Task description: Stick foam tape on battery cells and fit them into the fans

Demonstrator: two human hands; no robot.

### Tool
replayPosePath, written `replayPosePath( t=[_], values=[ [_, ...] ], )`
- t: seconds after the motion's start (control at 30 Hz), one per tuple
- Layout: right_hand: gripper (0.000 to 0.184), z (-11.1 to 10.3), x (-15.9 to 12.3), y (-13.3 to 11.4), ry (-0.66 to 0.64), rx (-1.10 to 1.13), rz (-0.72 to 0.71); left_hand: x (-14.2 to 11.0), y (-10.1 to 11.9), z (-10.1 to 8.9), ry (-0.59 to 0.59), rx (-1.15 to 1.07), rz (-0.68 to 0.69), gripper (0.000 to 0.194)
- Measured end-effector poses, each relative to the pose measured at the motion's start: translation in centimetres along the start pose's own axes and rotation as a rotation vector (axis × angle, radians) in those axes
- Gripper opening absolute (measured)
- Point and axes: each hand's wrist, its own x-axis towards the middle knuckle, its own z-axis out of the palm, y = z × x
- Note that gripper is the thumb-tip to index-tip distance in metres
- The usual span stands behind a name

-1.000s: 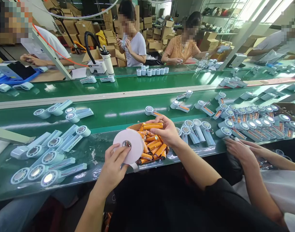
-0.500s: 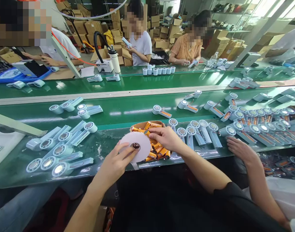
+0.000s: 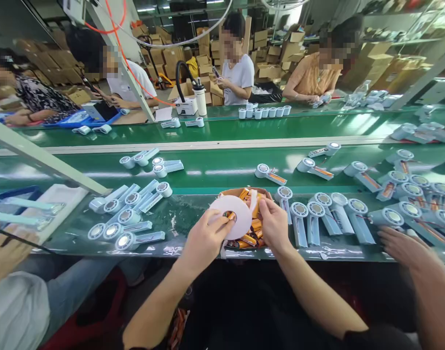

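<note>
Roll of white tape (image 3: 243,218) is gripped in a worker's left hand (image 3: 203,237) while the right hand (image 3: 275,223) pinches an orange cylinder (image 3: 258,209) over a carton (image 3: 231,191) of more.

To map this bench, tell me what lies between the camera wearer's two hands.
In the head view, part of the white tape roll, a loose white strip and orange battery cells lie there.
</note>
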Motion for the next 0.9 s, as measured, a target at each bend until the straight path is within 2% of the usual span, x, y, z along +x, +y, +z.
replayPosePath(
  t=[0.07, 0.2, 0.3, 0.4, 0.47, 0.57, 0.63, 0.7, 0.77, 0.83, 0.9],
  values=[
    [0.055, 0.4, -1.4, 1.4, 0.097, 0.223, 0.032, -0.4, 1.0, 1.2, 0.045, -0.027, -0.065, 0.037],
    [0.053, -0.3, -2.2, 1.6, 0.035, 0.326, 0.046, -1.2, 2.1, 2.2, 0.055, -0.046, -0.103, 0.043],
    [0.049, -1.8, 0.4, -0.3, 0.046, 0.373, 0.069, -1.3, 3.1, 2.5, -0.008, -0.137, -0.059, 0.047],
    [0.038, -4.0, 4.8, -3.3, 0.189, 0.497, -0.113, -0.4, 3.6, 2.7, -0.146, -0.314, 0.099, 0.050],
    [0.038, -5.1, 6.9, -4.7, 0.215, 0.561, -0.213, 1.0, 2.4, 2.8, -0.255, -0.398, 0.092, 0.053],
    [0.050, -6.2, 6.9, -4.9, 0.110, 0.531, -0.160, 3.3, -2.1, 3.2, -0.447, -0.562, -0.001, 0.069],
    [0.053, -7.2, 5.4, -4.0, 0.088, 0.472, -0.143, 4.4, -6.3, 3.6, -0.528, -0.666, -0.096, 0.065],
    [0.052, -8.8, 3.9, -2.9, 0.136, 0.428, -0.166, 5.0, -10.9, 4.3, -0.504, -0.589, -0.352, 0.047],
    [0.053, -10.6, 3.1, -1.9, 0.184, 0.392, -0.157, 5.6, -15.6, 5.0, -0.414, -0.380, -0.634, 0.042],
    [0.057, -12.2, 2.7, -1.3, 0.205, 0.358, -0.122, 6.2, -20.1, 5.8, -0.358, -0.198, -0.779, 0.044],
    [0.059, -13.4, 2.5, -1.0, 0.226, 0.327, -0.106, 6.9, -23.9, 6.5, -0.354, -0.086, -0.840, 0.041]
  ],
)
